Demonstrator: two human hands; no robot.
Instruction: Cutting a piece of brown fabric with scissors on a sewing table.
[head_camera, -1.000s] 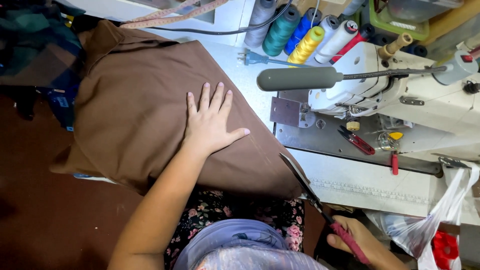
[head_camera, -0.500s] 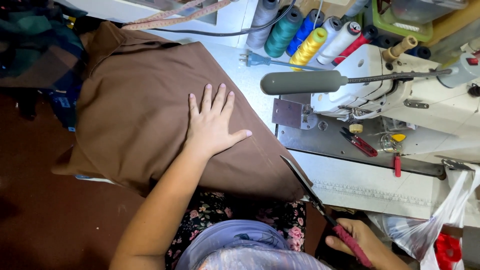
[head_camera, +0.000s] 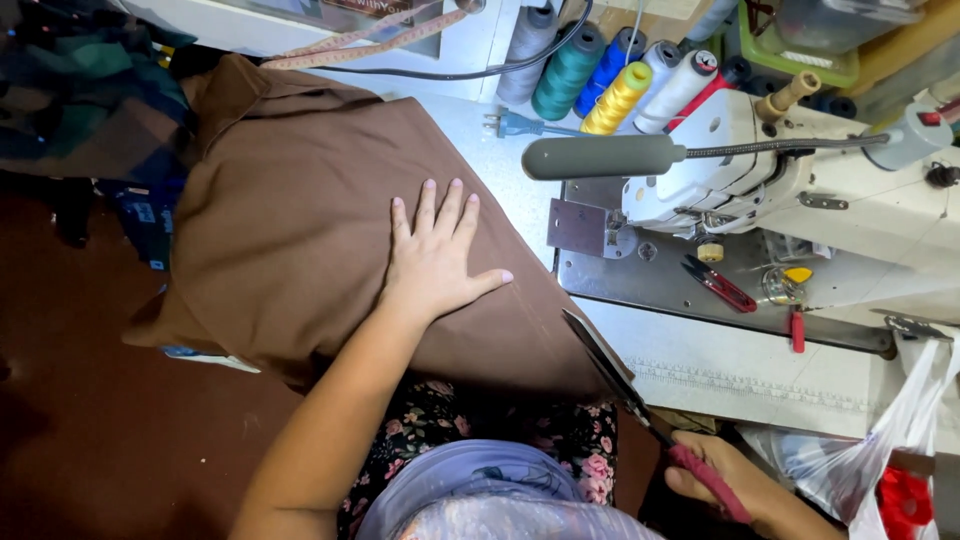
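My left hand (head_camera: 435, 258) lies flat with fingers spread on a large piece of brown fabric (head_camera: 290, 220) draped over the table's left side. At the lower right, my right hand (head_camera: 735, 482) grips the red handles of a pair of scissors (head_camera: 625, 385). The dark blades point up and left, and their tips meet the right edge of the brown fabric, near the table's front edge.
A white sewing machine (head_camera: 800, 190) with a grey lamp arm (head_camera: 605, 157) stands on the right. Several thread cones (head_camera: 610, 75) line the back. Small red snips (head_camera: 720, 283) lie on the machine bed. A plastic bag (head_camera: 885, 460) hangs at lower right. A measuring tape (head_camera: 360, 45) lies behind.
The scissors have edged slightly up along the fabric's right edge. My left hand stays pressed flat on the fabric.
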